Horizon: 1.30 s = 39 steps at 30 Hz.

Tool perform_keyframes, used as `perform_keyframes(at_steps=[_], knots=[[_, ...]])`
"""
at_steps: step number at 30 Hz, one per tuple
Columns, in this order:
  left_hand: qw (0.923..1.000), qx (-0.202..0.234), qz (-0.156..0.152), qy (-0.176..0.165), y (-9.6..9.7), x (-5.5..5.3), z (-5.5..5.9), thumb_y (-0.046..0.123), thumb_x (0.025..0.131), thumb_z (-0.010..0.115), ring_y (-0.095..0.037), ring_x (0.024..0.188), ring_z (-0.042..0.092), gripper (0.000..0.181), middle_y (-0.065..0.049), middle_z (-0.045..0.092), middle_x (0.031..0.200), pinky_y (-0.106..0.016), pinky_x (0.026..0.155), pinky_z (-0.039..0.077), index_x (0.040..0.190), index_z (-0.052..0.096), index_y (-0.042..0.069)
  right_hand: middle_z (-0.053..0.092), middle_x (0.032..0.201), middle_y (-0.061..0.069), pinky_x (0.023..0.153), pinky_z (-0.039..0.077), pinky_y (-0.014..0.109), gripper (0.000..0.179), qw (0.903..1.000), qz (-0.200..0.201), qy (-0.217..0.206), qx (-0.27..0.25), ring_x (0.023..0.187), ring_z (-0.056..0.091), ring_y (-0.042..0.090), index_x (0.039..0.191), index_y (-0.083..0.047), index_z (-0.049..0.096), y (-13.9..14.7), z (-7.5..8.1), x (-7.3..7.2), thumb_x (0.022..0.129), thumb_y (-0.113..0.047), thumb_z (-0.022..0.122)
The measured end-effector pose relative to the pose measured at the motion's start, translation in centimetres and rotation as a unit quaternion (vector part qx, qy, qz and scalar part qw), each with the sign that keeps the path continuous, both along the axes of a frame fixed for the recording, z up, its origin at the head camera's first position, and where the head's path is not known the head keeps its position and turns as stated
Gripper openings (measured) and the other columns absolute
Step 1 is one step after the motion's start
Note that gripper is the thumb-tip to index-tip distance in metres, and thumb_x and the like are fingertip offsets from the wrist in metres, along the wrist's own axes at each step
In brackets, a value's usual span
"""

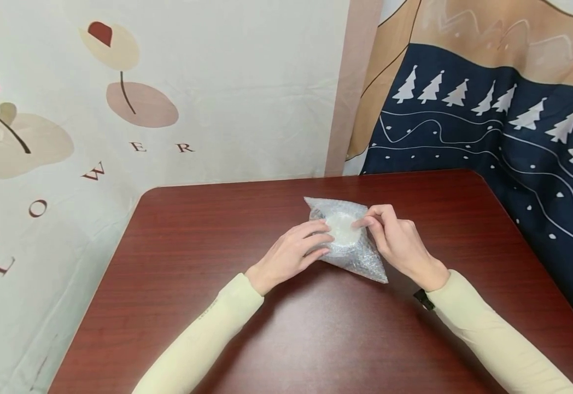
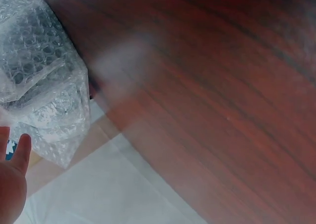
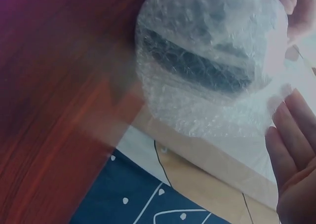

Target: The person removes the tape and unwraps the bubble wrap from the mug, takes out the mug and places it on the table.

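Observation:
A bubble-wrapped package (image 1: 360, 265) is held between both hands over the table. Its top shows a round whitish area (image 1: 343, 229), and a dark band on whatever is wrapped inside (image 3: 197, 66) shows through the plastic; the content's kind is hidden. My left hand (image 1: 293, 249) lays its spread, nearly straight fingers on the package's left side. At the upper right, thumb and forefinger of my right hand (image 1: 397, 238) come together at the wrap and pinch it. Loose wrap (image 2: 54, 105) juts out near the left hand in the left wrist view.
The package is over the far half of a dark red wooden table (image 1: 217, 219). Behind stands a pale curtain (image 1: 257, 93) with flower prints. A navy cloth with white trees (image 1: 463, 131) hangs at the back right, along the table's right side.

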State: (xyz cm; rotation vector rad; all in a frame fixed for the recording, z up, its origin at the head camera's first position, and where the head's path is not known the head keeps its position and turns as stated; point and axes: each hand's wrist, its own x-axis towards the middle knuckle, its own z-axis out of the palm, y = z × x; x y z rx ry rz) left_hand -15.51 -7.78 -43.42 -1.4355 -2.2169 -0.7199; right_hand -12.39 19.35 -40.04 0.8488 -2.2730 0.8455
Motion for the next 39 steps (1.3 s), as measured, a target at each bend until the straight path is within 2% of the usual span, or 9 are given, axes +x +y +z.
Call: perform_keyframes(at_steps=[5,10,13,17,22,27,31,36,39], knots=[[0.9998,-0.002,0.005,-0.017,0.0,0.1,0.2,0.017,0.095,0.078,-0.024,0.131,0.058,0.021,-0.007,0.067,0.126,-0.026,0.117,0.036,0.115,0.075,0.010,0.078,0.105,0.008,0.050,0.039,0.016,0.029,0.9997,-0.001,-0.006,-0.024,0.055,0.044,0.003,0.118,0.000,0.051,0.0,0.3,-0.5,0.108,-0.028,0.054],[0.9992,-0.002,0.011,-0.037,0.0,0.2,0.3,0.017,0.096,0.077,-0.023,0.131,0.057,0.020,-0.006,0.066,0.127,-0.025,0.117,0.035,0.115,0.075,0.011,0.077,0.109,0.009,0.053,0.042,0.019,0.040,0.9993,-0.006,-0.016,-0.034,0.064,0.059,0.011,0.119,0.000,0.049,-0.1,0.4,-1.0,0.111,-0.039,0.043],[0.9990,-0.001,0.012,-0.044,0.0,0.2,0.2,0.016,0.096,0.076,-0.023,0.132,0.057,0.019,-0.006,0.066,0.127,-0.025,0.117,0.035,0.115,0.075,0.011,0.076,0.117,0.009,0.070,0.053,0.020,0.036,0.9987,-0.011,-0.033,-0.039,0.092,0.073,0.020,0.121,-0.001,0.049,-0.1,0.2,-1.2,0.112,-0.035,0.043],[0.9991,0.001,0.009,-0.042,0.0,0.1,0.1,0.017,0.097,0.076,-0.023,0.132,0.056,0.019,-0.006,0.066,0.127,-0.026,0.117,0.035,0.115,0.075,0.011,0.071,0.130,0.010,0.101,0.047,0.017,0.025,0.9977,-0.007,-0.050,-0.045,0.123,0.066,0.026,0.128,0.000,0.046,0.0,0.0,-1.3,0.110,-0.018,0.049],[0.9993,0.006,0.005,-0.036,0.0,0.0,0.0,0.017,0.096,0.076,-0.023,0.132,0.057,0.020,-0.006,0.066,0.126,-0.027,0.117,0.036,0.115,0.075,0.011,0.065,0.140,0.009,0.112,0.039,0.021,0.044,0.9974,-0.008,-0.059,-0.040,0.130,0.060,0.028,0.141,-0.003,0.045,0.2,-0.1,-1.5,0.098,-0.004,0.058],[0.9989,0.006,0.011,-0.044,0.1,0.1,0.0,0.018,0.097,0.076,-0.022,0.133,0.056,0.020,-0.006,0.066,0.127,-0.027,0.117,0.036,0.115,0.075,0.011,0.058,0.148,0.007,0.112,0.044,0.037,0.060,0.9953,-0.038,-0.089,-0.004,0.134,0.056,0.026,0.147,-0.009,0.051,0.7,-0.1,-2.0,0.090,-0.010,0.069],[0.9986,0.003,0.015,-0.051,0.1,0.2,0.0,0.017,0.097,0.076,-0.021,0.132,0.056,0.019,-0.006,0.065,0.127,-0.026,0.116,0.036,0.115,0.075,0.011,0.062,0.143,0.007,0.106,0.049,0.046,0.046,0.9943,-0.053,-0.092,0.010,0.130,0.058,0.025,0.135,-0.006,0.063,1.3,-0.4,-2.8,0.091,-0.012,0.077],[0.9984,0.005,0.015,-0.054,0.1,0.2,-0.1,0.016,0.097,0.076,-0.021,0.132,0.056,0.018,-0.005,0.065,0.126,-0.026,0.116,0.036,0.114,0.075,0.011,0.072,0.122,0.005,0.098,0.052,0.025,0.025,0.9947,-0.063,-0.078,-0.021,0.112,0.068,0.021,0.118,-0.008,0.074,1.4,-0.5,-3.9,0.093,-0.008,0.078],[0.9983,0.007,0.014,-0.056,0.1,0.2,-0.1,0.016,0.097,0.076,-0.021,0.133,0.056,0.019,-0.006,0.065,0.127,-0.026,0.116,0.036,0.115,0.075,0.011,0.074,0.113,0.006,0.093,0.055,0.026,0.022,0.9935,-0.072,-0.077,-0.041,0.104,0.070,0.022,0.116,-0.008,0.075,1.3,-0.5,-4.7,0.094,-0.007,0.077]])
